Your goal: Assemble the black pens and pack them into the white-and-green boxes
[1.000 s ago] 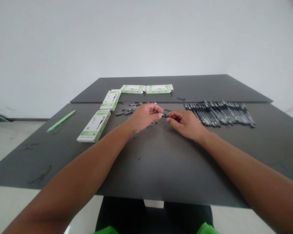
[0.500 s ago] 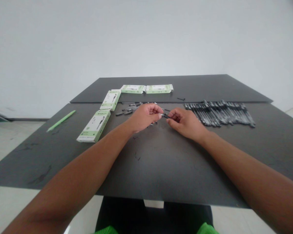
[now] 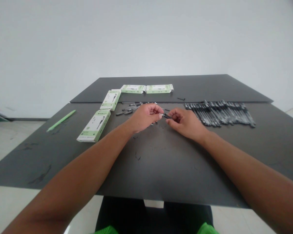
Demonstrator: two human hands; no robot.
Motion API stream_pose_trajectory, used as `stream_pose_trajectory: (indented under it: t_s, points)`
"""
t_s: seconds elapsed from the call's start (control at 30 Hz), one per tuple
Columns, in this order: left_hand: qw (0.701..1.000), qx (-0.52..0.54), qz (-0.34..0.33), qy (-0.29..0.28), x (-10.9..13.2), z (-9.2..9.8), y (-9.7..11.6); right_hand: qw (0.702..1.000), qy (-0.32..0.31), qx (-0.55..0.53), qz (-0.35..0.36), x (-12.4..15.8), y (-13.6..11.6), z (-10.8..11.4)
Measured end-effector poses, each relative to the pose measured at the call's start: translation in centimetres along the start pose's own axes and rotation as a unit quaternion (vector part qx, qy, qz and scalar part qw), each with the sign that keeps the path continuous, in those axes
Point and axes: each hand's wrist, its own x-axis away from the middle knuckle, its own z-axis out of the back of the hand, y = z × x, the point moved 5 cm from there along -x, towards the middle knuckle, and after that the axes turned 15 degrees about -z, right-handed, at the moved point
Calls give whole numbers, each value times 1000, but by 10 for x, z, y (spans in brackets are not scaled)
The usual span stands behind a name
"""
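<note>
Over the middle of the dark table [image 3: 166, 162], both hands pinch one slim black-and-clear pen [image 3: 166, 116]. My left hand [image 3: 147, 116] is closed on its left end, thumb against fingertips. At the other end, the fingers of my right hand [image 3: 184, 122] are closed round the dark part. Most of the pen is hidden by the fingers. Several loose pens [image 3: 127, 110] lie behind and beside my left hand, partly covered by it. To the right of my right hand, a wide row of pens [image 3: 219, 113] lies side by side.
White-and-green pen boxes stand in a bent line: one at the left [image 3: 94, 126], one behind it [image 3: 110, 99], two at the back [image 3: 133, 88]. A green pen-shaped object [image 3: 61, 121] lies at far left. A small black piece [image 3: 181, 98] rests near the table seam.
Almost nothing differs. My right hand's fingers have shifted slightly on the pen, and both hands stay in the same place.
</note>
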Motion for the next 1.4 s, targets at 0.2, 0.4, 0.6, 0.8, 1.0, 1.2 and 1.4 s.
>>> stream_pose_trajectory:
  t_s: [0.2, 0.4, 0.6, 0.8, 1.0, 1.2, 1.4]
  points:
    - [1000, 9, 5, 3, 0, -1, -3, 1000, 4, -24, 2, -1, 5, -2]
    - [1000, 8, 7, 1, 0, 0, -1, 1000, -9, -14, 6, 0, -2, 0]
    - [1000, 8, 2, 0, 0, 0, 0, 1000, -12, 14, 17, 1, -6, 2]
    - [1000, 4, -6, 1, -1, 0, 0, 999, -23, 27, 25, 2, -9, 2]
    - [1000, 9, 1, 1, 0, -1, -2, 1000, -12, -6, -5, 0, 0, -1]
    - [1000, 4, 5, 1, 0, -1, -2, 1000, -5, -25, -5, -1, 5, -2]
    - [1000, 8, 5, -1, 0, 0, -3, 1000, -10, -7, -2, 0, 0, 0]
